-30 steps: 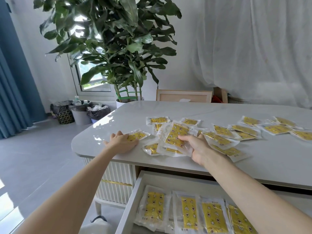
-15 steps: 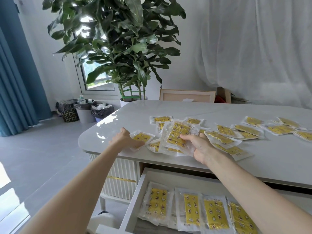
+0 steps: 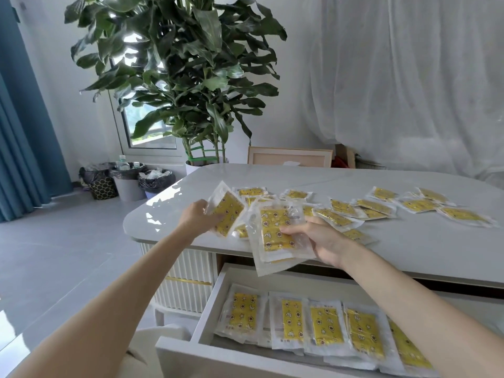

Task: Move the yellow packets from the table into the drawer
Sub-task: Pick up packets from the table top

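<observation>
Several yellow packets in clear wrappers [image 3: 381,207] lie scattered across the white table [image 3: 425,249]. My left hand [image 3: 197,219] grips one yellow packet [image 3: 228,211], lifted and tilted above the table's left end. My right hand [image 3: 321,241] holds a small stack of yellow packets [image 3: 275,236] above the table's front edge, over the open drawer [image 3: 207,306]. Several packets [image 3: 321,323] lie side by side inside the drawer.
A large potted plant [image 3: 180,85] stands behind the table's far left corner. Bins with black bags [image 3: 131,181] sit on the floor at the left, by a blue curtain [image 3: 24,137]. A wooden frame [image 3: 289,156] leans behind the table, before a white curtain [image 3: 409,77].
My left hand has picked a packet up off the table and lifted it. My right hand has raised its stack and drawn it back towards the drawer.
</observation>
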The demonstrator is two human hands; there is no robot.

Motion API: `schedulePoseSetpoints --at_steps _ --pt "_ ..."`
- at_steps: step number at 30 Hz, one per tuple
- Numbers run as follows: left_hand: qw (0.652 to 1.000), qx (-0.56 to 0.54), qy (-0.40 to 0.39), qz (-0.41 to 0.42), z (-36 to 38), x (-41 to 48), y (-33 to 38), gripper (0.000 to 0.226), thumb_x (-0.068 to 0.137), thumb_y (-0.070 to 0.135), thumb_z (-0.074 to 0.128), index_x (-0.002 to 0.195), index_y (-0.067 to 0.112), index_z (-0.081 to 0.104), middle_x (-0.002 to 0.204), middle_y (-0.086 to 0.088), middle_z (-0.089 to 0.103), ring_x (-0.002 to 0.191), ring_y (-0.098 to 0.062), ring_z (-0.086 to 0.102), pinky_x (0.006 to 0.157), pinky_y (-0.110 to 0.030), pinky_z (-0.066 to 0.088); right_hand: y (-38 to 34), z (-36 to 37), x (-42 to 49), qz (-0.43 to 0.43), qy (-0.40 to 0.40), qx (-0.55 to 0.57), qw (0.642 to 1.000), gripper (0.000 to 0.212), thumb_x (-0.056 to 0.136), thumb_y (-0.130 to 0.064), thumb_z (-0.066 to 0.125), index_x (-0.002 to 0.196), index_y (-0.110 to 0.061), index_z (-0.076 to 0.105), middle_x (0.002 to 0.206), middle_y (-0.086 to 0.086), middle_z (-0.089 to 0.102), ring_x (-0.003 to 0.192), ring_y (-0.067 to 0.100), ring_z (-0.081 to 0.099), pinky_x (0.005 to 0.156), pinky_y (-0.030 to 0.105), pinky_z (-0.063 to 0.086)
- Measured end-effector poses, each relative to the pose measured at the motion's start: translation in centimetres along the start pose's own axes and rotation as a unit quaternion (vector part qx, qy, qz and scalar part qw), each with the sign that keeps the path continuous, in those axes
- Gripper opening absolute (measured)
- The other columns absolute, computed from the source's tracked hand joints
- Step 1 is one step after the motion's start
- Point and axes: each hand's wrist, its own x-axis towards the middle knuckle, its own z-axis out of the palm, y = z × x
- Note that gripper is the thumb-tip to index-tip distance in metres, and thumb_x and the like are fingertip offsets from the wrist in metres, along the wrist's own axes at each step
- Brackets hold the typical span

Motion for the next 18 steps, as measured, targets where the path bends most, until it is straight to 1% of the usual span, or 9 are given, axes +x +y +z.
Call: schedulePoseSetpoints --at_steps 3,5,7,10,11,12,13,15,18 --pt "0.991 -0.085 -0.101 -0.023 0.1 -2.8 1.9 0.029 0.084 0.015 0.070 0.109 0.008 0.056 0.103 -0.010 0.065 0.078 -0.019 0.064 0.061 -0.024 0.058 0.1 -0.7 -2.1 0.024 -0.044 -0.066 0.997 0.015 0.080 0.004 0.068 0.093 -0.003 0.062 0.092 0.013 0.072 0.079 0.020 0.070 0.070 0.028 0.059" --pt "0.975 -0.086 -0.204 -0.036 0.2 -4.8 2.9 0.028 0.082 0.012 0.071 0.108 0.009 0.059 0.103 -0.010 0.069 0.079 -0.018 0.069 0.060 -0.027 0.060 0.4 -1.7 -3.3 0.041 -0.045 -0.093 0.994 0.020 0.079 0.005 0.069 0.077 -0.009 0.056 0.080 0.009 0.071 0.073 0.018 0.070 0.062 0.026 0.059" --pt "0.954 -0.024 -0.298 -0.030 0.5 -6.4 3.6 0.030 0.083 0.014 0.071 0.110 0.012 0.061 0.104 -0.010 0.071 0.082 -0.018 0.071 0.063 -0.028 0.061 0.7 -2.9 -4.2 0.077 -0.054 -0.119 0.988 0.025 0.079 0.005 0.070 0.076 -0.011 0.052 0.081 0.008 0.071 0.079 0.018 0.070 0.063 0.025 0.058" --pt "0.920 0.063 -0.387 -0.019 1.9 -7.8 3.9 0.033 0.084 0.016 0.070 0.116 0.012 0.060 0.107 -0.007 0.071 0.084 -0.018 0.071 0.067 -0.026 0.060 1.4 -5.1 -5.1 0.135 -0.086 -0.216 0.963 0.020 0.080 0.000 0.071 0.079 -0.011 0.055 0.080 0.002 0.070 0.085 0.013 0.067 0.072 0.022 0.053" --pt "0.908 0.088 -0.409 -0.016 2.6 -8.0 3.8 0.033 0.085 0.017 0.069 0.116 0.013 0.060 0.108 -0.006 0.071 0.086 -0.018 0.071 0.069 -0.026 0.060 1.5 -5.6 -5.6 0.148 -0.093 -0.246 0.953 0.015 0.081 -0.001 0.071 0.087 -0.008 0.059 0.087 0.003 0.071 0.090 0.013 0.067 0.077 0.023 0.053" --pt "0.895 0.111 -0.432 -0.017 3.4 -8.3 3.7 0.032 0.085 0.017 0.069 0.117 0.013 0.061 0.108 -0.005 0.071 0.086 -0.016 0.071 0.069 -0.025 0.060 1.9 -6.4 -5.8 0.163 -0.101 -0.267 0.944 0.019 0.082 -0.001 0.070 0.099 -0.006 0.062 0.098 0.006 0.071 0.094 0.014 0.067 0.080 0.025 0.055" --pt "0.883 0.131 -0.450 -0.023 4.3 -8.5 3.5 0.033 0.086 0.018 0.068 0.117 0.014 0.060 0.108 -0.003 0.071 0.085 -0.014 0.071 0.068 -0.024 0.060 2.2 -7.1 -6.0 0.180 -0.107 -0.280 0.937 0.026 0.082 -0.001 0.069 0.107 -0.006 0.063 0.107 0.009 0.069 0.095 0.016 0.068 0.081 0.027 0.056" --pt "0.867 0.158 -0.472 -0.043 6.5 -8.8 2.8 0.036 0.086 0.019 0.067 0.121 0.015 0.058 0.108 -0.002 0.070 0.086 -0.012 0.069 0.066 -0.022 0.059 2.9 -8.4 -6.3 0.214 -0.116 -0.304 0.921 0.024 0.083 0.000 0.068 0.104 -0.011 0.065 0.113 0.011 0.068 0.094 0.021 0.069 0.080 0.033 0.058" --pt "0.867 0.145 -0.469 -0.086 9.8 -9.0 1.5 0.035 0.088 0.018 0.065 0.122 0.013 0.057 0.111 -0.003 0.069 0.089 -0.015 0.068 0.064 -0.022 0.058 3.8 -10.6 -6.7 0.250 -0.090 -0.332 0.905 0.027 0.082 -0.001 0.070 0.106 -0.012 0.064 0.118 0.012 0.067 0.103 0.028 0.067 0.085 0.039 0.057"
